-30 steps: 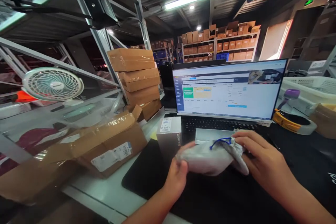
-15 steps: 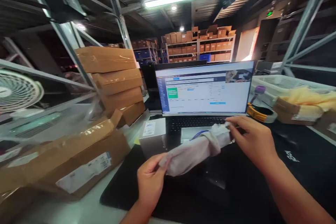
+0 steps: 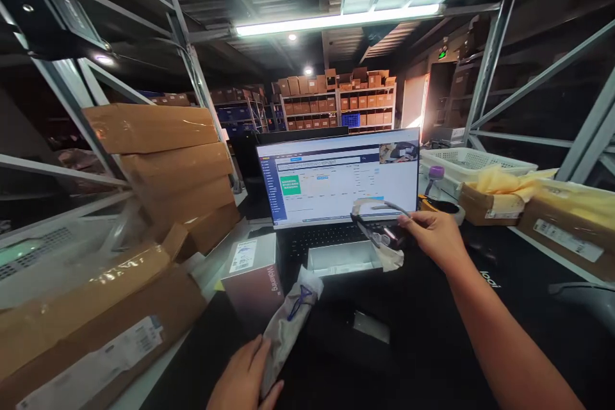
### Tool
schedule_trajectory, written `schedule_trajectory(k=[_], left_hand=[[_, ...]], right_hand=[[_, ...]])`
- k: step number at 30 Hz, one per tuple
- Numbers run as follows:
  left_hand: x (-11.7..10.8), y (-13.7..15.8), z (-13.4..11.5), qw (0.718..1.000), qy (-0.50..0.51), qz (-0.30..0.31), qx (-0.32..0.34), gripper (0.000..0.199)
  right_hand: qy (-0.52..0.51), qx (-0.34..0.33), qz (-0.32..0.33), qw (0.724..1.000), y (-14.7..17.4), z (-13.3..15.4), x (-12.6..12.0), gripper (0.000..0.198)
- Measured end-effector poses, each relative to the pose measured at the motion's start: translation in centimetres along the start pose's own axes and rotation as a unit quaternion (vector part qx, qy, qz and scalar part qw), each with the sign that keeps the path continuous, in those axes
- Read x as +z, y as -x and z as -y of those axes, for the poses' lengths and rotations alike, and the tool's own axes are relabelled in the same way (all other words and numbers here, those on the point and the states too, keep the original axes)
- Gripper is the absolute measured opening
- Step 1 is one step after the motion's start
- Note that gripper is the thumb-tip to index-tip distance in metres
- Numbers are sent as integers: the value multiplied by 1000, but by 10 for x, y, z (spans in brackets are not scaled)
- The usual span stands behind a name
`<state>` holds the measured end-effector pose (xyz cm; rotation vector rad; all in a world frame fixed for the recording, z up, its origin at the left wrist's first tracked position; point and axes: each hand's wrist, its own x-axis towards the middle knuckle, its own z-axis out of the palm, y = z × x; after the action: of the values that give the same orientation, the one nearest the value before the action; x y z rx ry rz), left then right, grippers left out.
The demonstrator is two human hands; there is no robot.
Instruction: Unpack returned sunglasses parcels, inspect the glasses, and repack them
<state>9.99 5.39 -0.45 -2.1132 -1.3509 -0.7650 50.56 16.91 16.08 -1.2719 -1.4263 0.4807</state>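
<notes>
Left hand: your left hand (image 3: 243, 375) has its fingers curled around the near end of the grey drawstring pouch (image 3: 288, 328), thumb on the right side, closed to the width of the fabric.
Pouch: slants up and away from that grip, its mouth end pointing ahead and to the right; the blue cord (image 3: 302, 300) lies loosely looped near the mouth. Whether its underside touches the mat, you cannot tell from this view.
Right hand: your right hand (image 3: 437, 237) pinches one temple of the dark-lensed glasses (image 3: 394, 240) between thumb and forefinger, the tips drawn together on it.
Glasses: held in front of the monitor (image 3: 331, 179), reaching leftward from the pinch, with a pale piece (image 3: 392, 260) hanging just below the lens; what it is stays unclear.
Labelled box: the silvery box (image 3: 252, 278) stands just ahead of your left grip, beside the pouch.
Shallow tray: the white tray (image 3: 343, 259) lies left of and below your right grip, in front of the keyboard (image 3: 312, 238).
Black mat: the desk mat (image 3: 336, 371) spreads beneath both grips, a small glossy rectangle (image 3: 371, 327) on it to the right of the pouch.
Taped carton: the long cardboard carton (image 3: 120, 311) sits left of your left grip.
</notes>
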Motion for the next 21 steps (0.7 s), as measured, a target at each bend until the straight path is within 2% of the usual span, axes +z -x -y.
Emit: schedule_trajectory(k=[3, 8, 11, 15, 17, 21], left_hand=[[-21, -31, -20, 997, 63, -21, -44, 58], [-56, -96, -52, 982, 180, -48, -43, 51], [-56, -120, -67, 970, 228, -52, -61, 58], [-38, -141, -85, 951, 284, -47, -108, 92], [-30, -151, -93, 946, 304, -45, -105, 104], [-24, -165, -103, 942, 322, -39, -82, 113]], right_hand=[[-156, 66, 157, 973, 7, 5, 26, 39], [-215, 96, 246, 940, 29, 10, 62, 39], [-232, 99, 268, 930, 40, 8, 75, 39], [-245, 110, 279, 922, 52, 4, 90, 40], [-248, 117, 280, 920, 57, 5, 96, 38], [-250, 113, 261, 925, 69, 8, 106, 40]])
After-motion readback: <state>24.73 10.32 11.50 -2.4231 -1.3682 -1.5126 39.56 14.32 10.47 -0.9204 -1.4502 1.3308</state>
